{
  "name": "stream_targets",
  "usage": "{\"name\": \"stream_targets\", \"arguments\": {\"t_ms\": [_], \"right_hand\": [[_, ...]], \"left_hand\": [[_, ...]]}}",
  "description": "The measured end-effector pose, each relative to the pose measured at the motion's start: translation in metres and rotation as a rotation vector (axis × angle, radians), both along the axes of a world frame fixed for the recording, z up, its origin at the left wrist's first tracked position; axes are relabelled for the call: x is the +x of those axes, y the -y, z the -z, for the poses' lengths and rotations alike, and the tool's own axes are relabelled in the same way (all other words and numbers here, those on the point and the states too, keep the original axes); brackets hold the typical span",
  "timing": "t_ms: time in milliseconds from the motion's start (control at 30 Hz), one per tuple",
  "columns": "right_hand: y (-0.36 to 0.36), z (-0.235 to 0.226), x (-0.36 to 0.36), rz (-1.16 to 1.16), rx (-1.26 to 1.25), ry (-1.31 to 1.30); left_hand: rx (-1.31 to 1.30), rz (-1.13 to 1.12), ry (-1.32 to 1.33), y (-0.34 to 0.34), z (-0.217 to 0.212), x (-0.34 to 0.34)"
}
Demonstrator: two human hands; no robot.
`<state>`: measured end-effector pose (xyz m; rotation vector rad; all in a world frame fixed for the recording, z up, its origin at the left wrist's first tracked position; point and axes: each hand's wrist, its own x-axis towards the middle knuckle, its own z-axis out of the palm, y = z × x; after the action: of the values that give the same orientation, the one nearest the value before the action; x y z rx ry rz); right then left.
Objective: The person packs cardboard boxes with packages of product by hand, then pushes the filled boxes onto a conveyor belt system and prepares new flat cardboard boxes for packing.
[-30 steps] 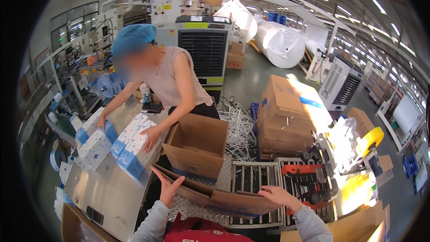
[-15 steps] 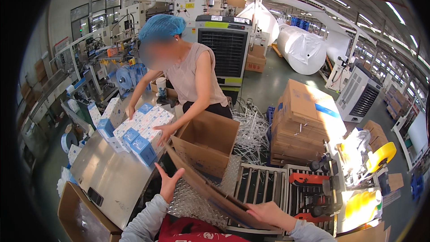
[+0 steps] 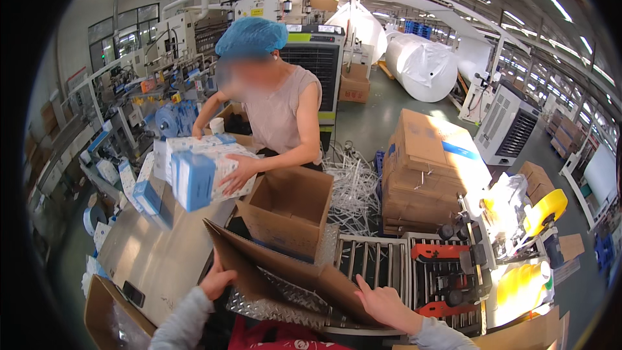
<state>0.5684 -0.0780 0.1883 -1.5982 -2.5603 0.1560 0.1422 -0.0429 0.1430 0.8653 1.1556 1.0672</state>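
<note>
Between my two hands is a partly opened brown cardboard carton [image 3: 259,264], standing over the metal plate and rollers. At its left end my left hand [image 3: 217,277] has its fingers closed on the edge. My right hand [image 3: 389,306] grips the right end, with its index finger stretched along the board; some fingers are hidden. Just beyond stands an open-topped carton [image 3: 291,210]. Across from me, a co-worker in a blue hair net holds a block of white and blue packs [image 3: 204,165] above the table in both hands.
The metal table [image 3: 149,256] at left bears a phone [image 3: 134,293] and more packs. A roller conveyor [image 3: 372,262] with red guides [image 3: 444,253] runs at right. Behind it stand stacked flat cartons [image 3: 434,168]. White strip scraps [image 3: 353,181] cover the floor; an open box [image 3: 110,314] is lower left.
The carton between my hands has spread wider, its left end swinging left. My left hand has moved left and down, closing on the edge. The co-worker has lifted the packs off the table.
</note>
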Motion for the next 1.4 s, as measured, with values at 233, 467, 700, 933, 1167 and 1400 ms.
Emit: {"name": "stream_targets", "arguments": {"t_ms": [233,467,700,933,1167,1400], "right_hand": [[-0.028,-0.021,-0.004,0.251,-0.698,-0.525],[0.016,0.129,-0.115,0.188,-0.426,-0.246],[-0.033,0.015,-0.088,0.045,0.342,-0.066],[-0.01,0.117,-0.081,-0.04,0.049,-0.199],[-0.065,0.103,-0.109,0.356,-0.298,-1.346],[-0.002,0.389,-0.139,1.125,-0.492,-0.777]], "left_hand": [[0.193,1.059,-0.689,0.012,-0.046,-0.031],[0.214,0.809,-1.579,0.041,0.071,0.092],[0.154,1.217,-1.554,0.028,0.031,0.078],[0.195,1.27,-1.206,0.061,-0.04,0.034],[0.757,0.302,-1.369,-0.04,0.067,-0.064],[0.56,0.225,-1.15,-0.077,0.127,-0.188]]}}
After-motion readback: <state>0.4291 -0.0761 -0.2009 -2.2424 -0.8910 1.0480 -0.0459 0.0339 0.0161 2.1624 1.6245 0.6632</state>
